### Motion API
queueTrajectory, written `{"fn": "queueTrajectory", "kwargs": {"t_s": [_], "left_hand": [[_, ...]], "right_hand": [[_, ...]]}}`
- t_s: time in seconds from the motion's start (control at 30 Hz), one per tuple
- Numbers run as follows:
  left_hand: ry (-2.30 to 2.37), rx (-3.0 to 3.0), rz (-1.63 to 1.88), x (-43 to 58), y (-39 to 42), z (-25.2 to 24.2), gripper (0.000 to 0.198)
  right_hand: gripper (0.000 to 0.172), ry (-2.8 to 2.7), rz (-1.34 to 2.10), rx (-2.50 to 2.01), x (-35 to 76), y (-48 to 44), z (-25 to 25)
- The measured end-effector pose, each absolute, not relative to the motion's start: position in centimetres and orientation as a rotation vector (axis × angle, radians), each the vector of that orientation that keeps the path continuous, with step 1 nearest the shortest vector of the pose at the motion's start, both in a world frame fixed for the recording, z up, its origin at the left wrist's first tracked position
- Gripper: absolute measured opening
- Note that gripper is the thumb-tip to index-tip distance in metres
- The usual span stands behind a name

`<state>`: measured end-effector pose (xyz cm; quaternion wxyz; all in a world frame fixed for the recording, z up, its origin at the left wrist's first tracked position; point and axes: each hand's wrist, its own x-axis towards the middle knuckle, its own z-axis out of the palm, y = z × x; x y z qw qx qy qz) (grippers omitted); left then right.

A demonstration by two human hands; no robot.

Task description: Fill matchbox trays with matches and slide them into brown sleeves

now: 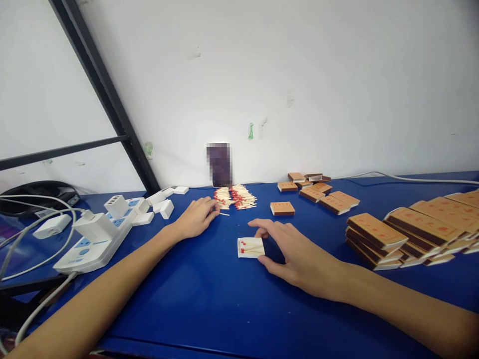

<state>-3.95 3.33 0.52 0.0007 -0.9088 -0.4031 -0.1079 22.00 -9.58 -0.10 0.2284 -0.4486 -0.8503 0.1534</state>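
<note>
My left hand [198, 215] is at the left edge of a pile of red-tipped matches [243, 197], its fingers closed at a match; a single match [224, 214] lies just beside the fingertips. In front of me a small white matchbox tray [245, 253] holds several matches, their red heads toward the left. My right hand [290, 249] is at the right end of this tray, thumb by its near corner and fingers spread apart. An orange-brown matchbox [283, 208] lies beyond my right hand.
Stacked matchboxes [377, 232] stand on the right of the blue table [179, 309], with more boxes [337, 200] farther back. On the left are a white power strip [101, 249], chargers and cables. A blurred dark object [220, 164] leans on the wall.
</note>
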Motion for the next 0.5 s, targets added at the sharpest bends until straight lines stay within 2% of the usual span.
{"fn": "queueTrajectory", "kwargs": {"t_s": [0.2,0.33,0.5], "left_hand": [[-1.158,-3.035,-0.345,-2.4,0.1,2.2,0.025],[-0.976,-3.255,-0.337,-0.6,-3.1,2.8,0.022],[-1.024,-3.254,-0.35,0.3,-4.1,2.5,0.02]], "right_hand": [[0.056,-2.322,0.446,-1.22,22.0,-9.7,-0.2],[0.062,-2.303,0.455,-1.216,22.0,-9.7,-0.4],[0.063,-2.324,0.42,-1.225,22.0,-9.6,-0.4]]}}
